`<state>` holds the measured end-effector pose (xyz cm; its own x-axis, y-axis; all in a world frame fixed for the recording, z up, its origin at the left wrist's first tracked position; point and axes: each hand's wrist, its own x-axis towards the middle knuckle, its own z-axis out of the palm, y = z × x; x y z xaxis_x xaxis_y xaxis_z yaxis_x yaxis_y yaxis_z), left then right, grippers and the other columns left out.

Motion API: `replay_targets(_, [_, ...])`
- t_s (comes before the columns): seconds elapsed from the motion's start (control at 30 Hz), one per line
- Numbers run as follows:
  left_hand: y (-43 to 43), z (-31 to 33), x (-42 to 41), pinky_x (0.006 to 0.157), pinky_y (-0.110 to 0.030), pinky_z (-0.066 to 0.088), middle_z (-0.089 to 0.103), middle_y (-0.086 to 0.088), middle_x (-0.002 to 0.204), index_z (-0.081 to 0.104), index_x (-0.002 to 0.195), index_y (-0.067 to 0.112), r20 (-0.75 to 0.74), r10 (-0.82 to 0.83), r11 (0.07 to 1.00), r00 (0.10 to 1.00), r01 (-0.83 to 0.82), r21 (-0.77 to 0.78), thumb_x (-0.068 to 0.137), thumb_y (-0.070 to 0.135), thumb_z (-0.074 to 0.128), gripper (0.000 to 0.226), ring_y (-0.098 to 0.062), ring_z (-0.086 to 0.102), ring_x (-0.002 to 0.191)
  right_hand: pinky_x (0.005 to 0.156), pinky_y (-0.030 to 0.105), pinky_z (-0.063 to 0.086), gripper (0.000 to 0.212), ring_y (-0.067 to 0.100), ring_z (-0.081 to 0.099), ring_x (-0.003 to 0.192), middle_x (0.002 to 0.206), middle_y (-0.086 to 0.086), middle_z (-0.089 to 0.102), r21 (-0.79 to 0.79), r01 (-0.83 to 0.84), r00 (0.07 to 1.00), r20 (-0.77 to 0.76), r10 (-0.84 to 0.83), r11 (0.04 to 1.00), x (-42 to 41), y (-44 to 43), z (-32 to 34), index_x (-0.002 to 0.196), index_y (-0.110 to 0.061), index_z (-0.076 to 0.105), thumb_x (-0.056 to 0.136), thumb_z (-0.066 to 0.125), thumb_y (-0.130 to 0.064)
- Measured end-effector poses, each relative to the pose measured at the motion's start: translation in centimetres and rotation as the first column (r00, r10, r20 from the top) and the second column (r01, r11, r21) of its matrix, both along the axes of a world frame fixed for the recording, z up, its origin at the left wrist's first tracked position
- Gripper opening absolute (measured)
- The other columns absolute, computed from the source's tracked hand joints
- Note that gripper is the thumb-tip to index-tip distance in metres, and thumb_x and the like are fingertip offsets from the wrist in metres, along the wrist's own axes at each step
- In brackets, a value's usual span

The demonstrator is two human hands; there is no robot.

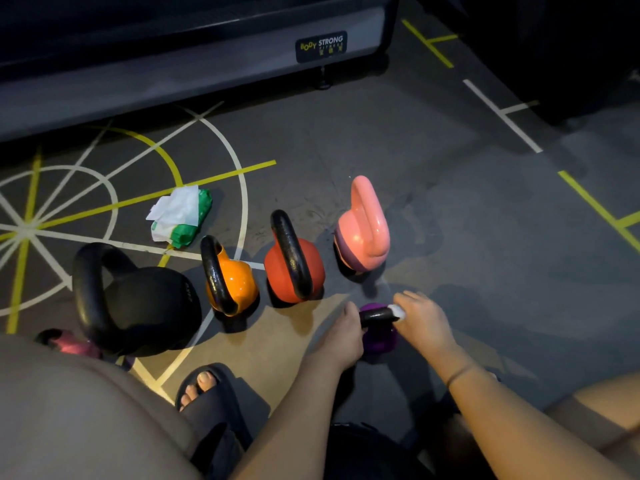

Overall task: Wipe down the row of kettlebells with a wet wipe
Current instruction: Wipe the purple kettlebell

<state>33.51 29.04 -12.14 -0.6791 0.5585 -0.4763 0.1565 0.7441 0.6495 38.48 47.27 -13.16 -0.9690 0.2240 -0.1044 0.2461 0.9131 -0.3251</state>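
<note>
Your left hand (343, 337) grips the left end of the black handle (377, 315) on the purple kettlebell (379, 339), with its fingers (349, 311) curled round the bar. Your right hand (424, 322) holds a bunched white wet wipe (397, 311) and presses it against the right end of that handle, fingers folded over the wipe.

The purple kettlebell stands on the floor (450, 220) between your two hands. It sits nearer to you than the row and just in front of the gap between the last two bells. The row runs left to right: a large black kettlebell (145, 303), an orange kettlebell (233, 282), a red kettlebell (294, 268) and a pink kettlebell (362, 233). All four stand upright and apart from one another. The orange and red ones have black handles.

Behind the orange bell, a green pack of wipes (181, 214) lies on the painted floor lines with white sheets spilling from its top. Beyond it runs the base of a machine frame (321, 46) labelled "BODY STRONG". Your foot in a dark sandal (207, 393) rests on the floor below the orange bell. A thin dark hair tie (459, 374) circles your right wrist.
</note>
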Motion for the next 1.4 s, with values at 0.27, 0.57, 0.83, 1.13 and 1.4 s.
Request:
replay_targets(0.27, [-0.2, 0.1, -0.3, 0.084, -0.04, 0.042, 0.048, -0.008, 0.103, 0.033, 0.106, 0.012, 0.006, -0.031, 0.998, 1.0, 0.031, -0.048, 0.096, 0.007, 0.05, 0.021, -0.034, 0.057, 0.104, 0.041, 0.025, 0.035, 0.034, 0.025, 0.06, 0.05, 0.056, -0.003, 0.057, 0.167, -0.133, 0.99, 0.059, 0.124, 0.977, -1.0, -2.8, 0.9, 0.058, -0.022, 0.052, 0.051, 0.085, -0.019])
replay_targets(0.57, [-0.7, 0.0, -0.3, 0.089, -0.041, 0.043, 0.059, -0.019, 0.113, 0.041, 0.111, 0.008, 0.035, 0.004, 1.0, 0.999, -0.004, 0.003, 0.098, 0.009, 0.051, 0.017, -0.035, 0.058, 0.106, 0.036, 0.025, 0.035, 0.018, 0.023, 0.06, 0.049, 0.057, -0.003, 0.055, 0.242, -0.261, 0.96, -0.041, 0.278, 0.935, -1.3, -1.3, 0.3, 0.06, -0.022, 0.051, 0.06, 0.067, -0.031])
replay_targets(0.83, [-1.5, -0.7, -0.1, 0.102, -0.039, 0.045, 0.062, -0.014, 0.13, 0.045, 0.137, 0.017, 0.046, 0.1, 0.994, 0.994, -0.102, 0.04, 0.099, 0.018, 0.056, 0.039, -0.032, 0.058, 0.121, 0.06, 0.033, 0.039, 0.018, 0.029, 0.065, 0.082, 0.077, -0.002, 0.061, 0.121, -0.003, 0.992, 0.125, -0.012, 0.993, -0.9, -1.1, 1.0, 0.072, -0.023, 0.051, 0.086, 0.06, -0.028])
replay_targets(1.13, [-2.6, -1.2, 0.0, 0.101, -0.035, 0.046, 0.064, -0.005, 0.13, 0.049, 0.136, 0.023, 0.109, 0.089, 0.996, 0.99, -0.09, 0.008, 0.091, 0.015, 0.054, 0.046, -0.025, 0.059, 0.121, 0.069, 0.033, 0.048, 0.017, 0.031, 0.07, 0.092, 0.099, 0.003, 0.071, 0.254, -0.431, 0.882, 0.32, 0.345, 0.866, -2.4, -5.2, 2.8, 0.1, -0.021, 0.065, 0.083, 0.062, -0.023])
replay_targets(1.4, [-3.2, -2.3, -0.1, 0.104, -0.029, 0.045, 0.069, -0.002, 0.13, 0.063, 0.137, 0.025, 0.094, 0.194, 0.978, 0.977, -0.2, 0.065, 0.091, 0.023, 0.069, 0.047, -0.019, 0.061, 0.123, 0.068, 0.032, 0.046, 0.011, 0.028, 0.066, 0.087, 0.085, -0.001, 0.07, 0.232, -0.117, 0.961, 0.271, 0.051, 0.966, -1.4, -1.4, 2.7, 0.079, -0.023, 0.062, 0.084, 0.062, -0.031])
